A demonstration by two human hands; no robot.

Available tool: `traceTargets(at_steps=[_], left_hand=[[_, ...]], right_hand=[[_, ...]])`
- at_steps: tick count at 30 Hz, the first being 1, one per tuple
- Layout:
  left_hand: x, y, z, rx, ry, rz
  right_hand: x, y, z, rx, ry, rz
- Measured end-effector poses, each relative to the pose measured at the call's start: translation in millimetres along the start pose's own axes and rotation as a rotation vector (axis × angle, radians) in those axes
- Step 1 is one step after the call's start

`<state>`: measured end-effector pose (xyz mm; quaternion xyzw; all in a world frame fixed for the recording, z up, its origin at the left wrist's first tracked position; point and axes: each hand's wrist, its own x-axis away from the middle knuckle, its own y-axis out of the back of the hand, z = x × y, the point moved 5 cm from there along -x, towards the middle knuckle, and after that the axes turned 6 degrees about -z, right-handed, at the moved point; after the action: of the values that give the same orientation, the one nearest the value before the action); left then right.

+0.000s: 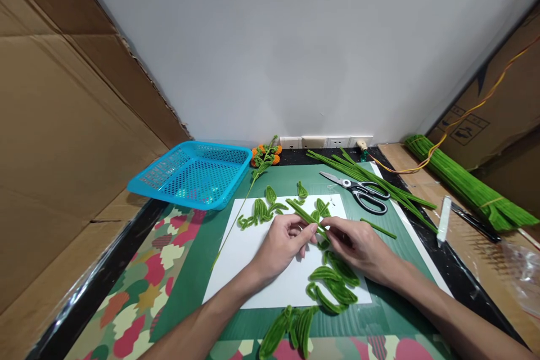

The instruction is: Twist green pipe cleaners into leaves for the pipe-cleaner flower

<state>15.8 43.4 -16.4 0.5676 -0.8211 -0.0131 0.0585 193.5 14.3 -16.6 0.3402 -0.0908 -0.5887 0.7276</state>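
Left hand (283, 241) and right hand (354, 241) are pinched on green fuzzy stems (298, 211); scissors (351, 184) are laid beyond the right hand, fuzzy leaves (340, 291) scattered around both.

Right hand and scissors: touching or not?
Apart. The head view shows green mat between the right hand and the handle loops of the scissors.

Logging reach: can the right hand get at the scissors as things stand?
Probably yes: the scissors lie just beyond the right hand, handles uncovered, only a short green stem nearby, though it's busy at a green strip.
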Motion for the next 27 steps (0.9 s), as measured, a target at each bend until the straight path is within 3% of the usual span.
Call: traceTargets(at_steps=[27], left_hand=[[1.9, 0.6, -1.0, -0.037, 0.016, -0.030]], right_hand=[[0.0, 2.4, 6.3, 0.048, -0.002, 0.070]])
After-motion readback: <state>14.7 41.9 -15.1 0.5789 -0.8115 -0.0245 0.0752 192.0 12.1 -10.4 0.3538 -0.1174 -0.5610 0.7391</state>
